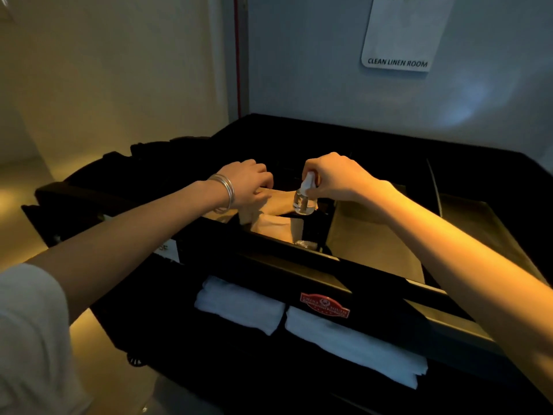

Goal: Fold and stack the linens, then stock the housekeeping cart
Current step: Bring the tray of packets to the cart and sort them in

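A person stands over a black housekeeping cart (299, 274) in dim, yellowish light. The right hand (335, 178) reaches over the cart's top tray, its grip curled around the white cap of a small clear glass bottle (303, 202) and holding it upright just above a divided compartment. The left hand (251, 182), with thin silver bangles (226, 190) on its wrist, dips into the same tray just left of the bottle; its fingers are curled down onto tan paper packets (270, 218), though whether that grip pinches one cannot be told. A second small bottle (305, 244) lies in the shadow below the packets. On the shelf under the tray, 2 folded white towels (239, 305) lie side by side, touching, beneath a red maker's badge (324, 304). On the grey wall behind hangs a sign (398, 62) reading "CLEAN LINEN ROOM".
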A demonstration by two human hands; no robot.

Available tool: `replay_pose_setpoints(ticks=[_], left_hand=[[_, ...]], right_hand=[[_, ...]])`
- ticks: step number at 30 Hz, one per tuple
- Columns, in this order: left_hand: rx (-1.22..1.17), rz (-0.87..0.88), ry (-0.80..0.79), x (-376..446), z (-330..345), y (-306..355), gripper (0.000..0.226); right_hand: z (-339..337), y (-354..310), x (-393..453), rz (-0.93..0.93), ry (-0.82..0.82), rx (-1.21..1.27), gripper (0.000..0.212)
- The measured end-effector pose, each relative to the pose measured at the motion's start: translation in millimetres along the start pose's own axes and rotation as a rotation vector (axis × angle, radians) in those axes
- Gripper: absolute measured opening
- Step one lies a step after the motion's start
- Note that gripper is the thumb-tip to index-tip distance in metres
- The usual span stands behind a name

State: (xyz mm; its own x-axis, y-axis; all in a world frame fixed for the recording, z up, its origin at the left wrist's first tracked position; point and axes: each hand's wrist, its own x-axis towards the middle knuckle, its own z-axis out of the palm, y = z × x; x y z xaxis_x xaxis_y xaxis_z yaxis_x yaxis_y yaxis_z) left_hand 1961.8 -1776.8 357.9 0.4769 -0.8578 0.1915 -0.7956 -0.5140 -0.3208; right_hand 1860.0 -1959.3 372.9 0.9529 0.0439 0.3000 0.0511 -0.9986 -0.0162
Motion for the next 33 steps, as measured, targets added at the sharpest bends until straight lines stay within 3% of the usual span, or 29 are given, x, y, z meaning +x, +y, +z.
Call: replay_pose_setpoints(ticks=[20,33], left_hand=[[0.094,0.052,-0.023,-4.6,33.1,-169.2,0.029],[0.042,0.134,-0.014,5.7,74.2,-191.8,0.029]], right_hand=[[28.6,-73.0,139.8,0.043,0.001,-0.031,0.035],[83.6,-87.3,220.1,0.107,-0.235,-0.028,0.034]])
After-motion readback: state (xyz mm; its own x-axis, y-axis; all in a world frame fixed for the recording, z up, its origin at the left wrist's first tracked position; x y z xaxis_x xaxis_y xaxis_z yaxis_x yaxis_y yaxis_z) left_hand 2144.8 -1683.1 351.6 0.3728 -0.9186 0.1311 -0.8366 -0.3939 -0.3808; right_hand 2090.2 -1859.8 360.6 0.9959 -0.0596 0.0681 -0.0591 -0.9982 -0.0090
